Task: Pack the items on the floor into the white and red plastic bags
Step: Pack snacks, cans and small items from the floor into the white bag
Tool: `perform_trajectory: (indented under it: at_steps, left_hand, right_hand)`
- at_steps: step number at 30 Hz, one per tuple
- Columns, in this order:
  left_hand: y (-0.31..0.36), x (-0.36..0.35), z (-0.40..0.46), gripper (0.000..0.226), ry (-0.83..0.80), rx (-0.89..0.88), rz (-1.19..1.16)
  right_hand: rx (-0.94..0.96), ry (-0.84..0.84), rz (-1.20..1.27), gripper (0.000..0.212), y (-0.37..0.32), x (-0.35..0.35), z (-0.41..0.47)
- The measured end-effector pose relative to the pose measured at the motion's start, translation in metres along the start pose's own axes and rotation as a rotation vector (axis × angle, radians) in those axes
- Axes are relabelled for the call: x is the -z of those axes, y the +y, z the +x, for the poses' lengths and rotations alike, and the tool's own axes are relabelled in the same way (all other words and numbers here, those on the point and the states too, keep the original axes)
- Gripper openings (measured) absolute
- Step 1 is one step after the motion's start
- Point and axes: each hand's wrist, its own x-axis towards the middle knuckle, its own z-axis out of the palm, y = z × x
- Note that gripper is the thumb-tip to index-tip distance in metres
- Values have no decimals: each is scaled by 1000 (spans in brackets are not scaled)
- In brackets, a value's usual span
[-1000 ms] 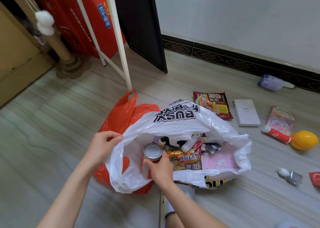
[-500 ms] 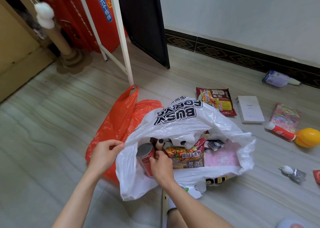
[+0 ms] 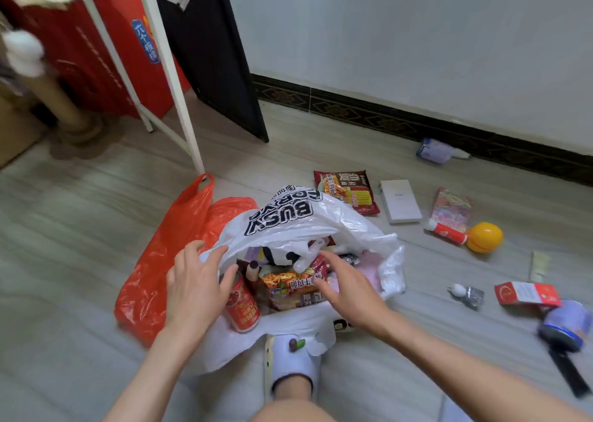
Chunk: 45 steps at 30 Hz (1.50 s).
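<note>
The white bag lies open on the floor, partly over the red bag. The left hand rests on its rim with a released grip, fingers spread beside a red can inside. The right hand hovers over a noodle packet, its grip released too. A box, a yellow ball and another packet lie on the floor to the right.

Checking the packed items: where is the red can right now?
In the head view, the red can stands inside the white plastic bag, at its left edge, just right of the left hand and left of a noodle packet.
</note>
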Motion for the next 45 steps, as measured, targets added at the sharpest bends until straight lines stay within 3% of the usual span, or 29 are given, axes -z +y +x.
perform_trajectory:
  at_steps: [3,8,13,16,21,25,27,31,35,37,41,45]
  left_hand:
    - [50,3,8,37,62,-280,-88]
    - [149,-17,27,40,-63,-683,-84]
    - [254,-72,37,49,-283,-1039,175]
    - [297,-120,44,57,-335,-1219,356]
    - [314,-201,65,67,-463,-1061,435]
    - [304,-237,66,85,-595,-884,382]
    - [302,-246,65,90,-596,-884,407]
    - [296,-265,64,77,-587,-868,403]
    - [300,-271,64,59,-465,-938,351]
    - [301,-264,64,64,-440,-980,295]
    - [310,-221,72,78,-387,-1097,282]
    - [314,-142,78,75,-311,-1224,368]
  right_hand:
    - [-27,-8,-173,56,34,60,-17]
    - [-144,-23,-361,58,111,151,-57]
    - [-316,116,-312,53,204,182,-77]
    - [-408,89,-205,52,257,163,-69]
    - [-459,19,-124,52,315,122,-43]
    - [-411,-23,-228,56,340,97,-30]
    - [-415,-55,-301,55,348,86,-26]
    - [-348,-34,-422,48,361,68,-21]
    - [-358,62,-372,39,363,64,-20]
    - [-385,108,-236,28,355,65,-23]
    - [-371,161,-164,34,326,82,-27]
    - [-229,127,-216,35,272,121,-33]
